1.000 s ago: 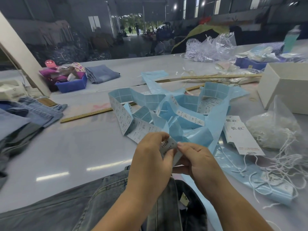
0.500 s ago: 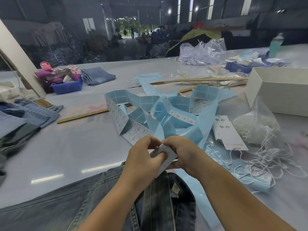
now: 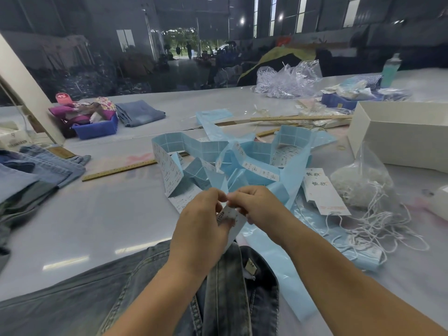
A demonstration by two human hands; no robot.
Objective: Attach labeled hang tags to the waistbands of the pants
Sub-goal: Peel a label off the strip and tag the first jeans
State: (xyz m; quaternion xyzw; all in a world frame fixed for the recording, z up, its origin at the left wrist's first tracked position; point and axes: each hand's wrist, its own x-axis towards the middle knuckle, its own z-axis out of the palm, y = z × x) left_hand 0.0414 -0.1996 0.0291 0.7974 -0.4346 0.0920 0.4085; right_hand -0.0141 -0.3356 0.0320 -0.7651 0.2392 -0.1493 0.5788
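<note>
A white hang tag is pinched between the left hand and right hand, above the jeans waistband at the worktop's near edge; the sticker (hidden by fingers) could be creased or set crooked if pressed unevenly.

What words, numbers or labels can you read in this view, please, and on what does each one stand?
"1103": on the white tag that the left hand and right hand hold; a further character is cut off.
"恒欣", printed twice: on the white hang tags lying on the table.
Label strip: print too small to read.
White carton at the far left: lettering blurred.
Wooden rulers: markings unreadable.
</note>
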